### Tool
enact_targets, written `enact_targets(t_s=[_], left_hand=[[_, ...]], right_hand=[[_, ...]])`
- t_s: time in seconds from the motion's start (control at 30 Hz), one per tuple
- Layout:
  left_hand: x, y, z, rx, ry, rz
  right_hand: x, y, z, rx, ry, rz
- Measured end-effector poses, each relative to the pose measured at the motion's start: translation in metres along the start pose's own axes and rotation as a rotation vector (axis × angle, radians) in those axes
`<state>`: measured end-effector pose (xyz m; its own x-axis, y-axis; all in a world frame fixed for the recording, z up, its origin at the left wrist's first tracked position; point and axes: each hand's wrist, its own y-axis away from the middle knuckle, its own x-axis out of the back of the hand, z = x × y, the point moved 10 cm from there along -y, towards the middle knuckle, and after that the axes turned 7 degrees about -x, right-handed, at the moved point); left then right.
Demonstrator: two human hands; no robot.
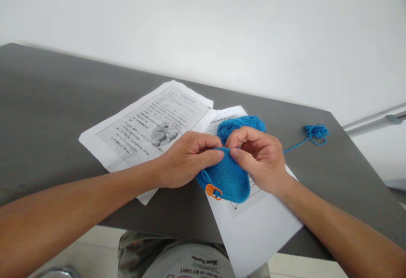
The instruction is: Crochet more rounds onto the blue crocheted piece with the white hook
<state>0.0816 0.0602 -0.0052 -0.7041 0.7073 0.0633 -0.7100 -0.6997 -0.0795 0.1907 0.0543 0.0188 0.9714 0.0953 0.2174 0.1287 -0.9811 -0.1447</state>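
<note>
A round piece of blue crochet work hangs between my two hands, above the printed sheets. My left hand pinches its upper edge between thumb and forefinger. Close beside it, my right hand pinches the same edge with thumb and fingertips. An orange stitch marker is clipped to the lower left rim of the crochet. Behind the hands lies a ball of blue yarn, partly covered by my right hand. No hook can be made out in either hand.
A printed sheet with a picture lies at the left, and a second printed sheet reaches over the front edge of the dark grey table. A small tangle of blue yarn sits at the right. A white wall stands behind.
</note>
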Motion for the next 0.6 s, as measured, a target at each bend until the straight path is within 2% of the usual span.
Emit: enact_targets(t_s=[0.6], left_hand=[[-0.0006, -0.0013, 0.001, -0.012, -0.022, -0.004]], right_hand=[[0.0, 0.0018, 0.0016, 0.023, -0.015, -0.001]])
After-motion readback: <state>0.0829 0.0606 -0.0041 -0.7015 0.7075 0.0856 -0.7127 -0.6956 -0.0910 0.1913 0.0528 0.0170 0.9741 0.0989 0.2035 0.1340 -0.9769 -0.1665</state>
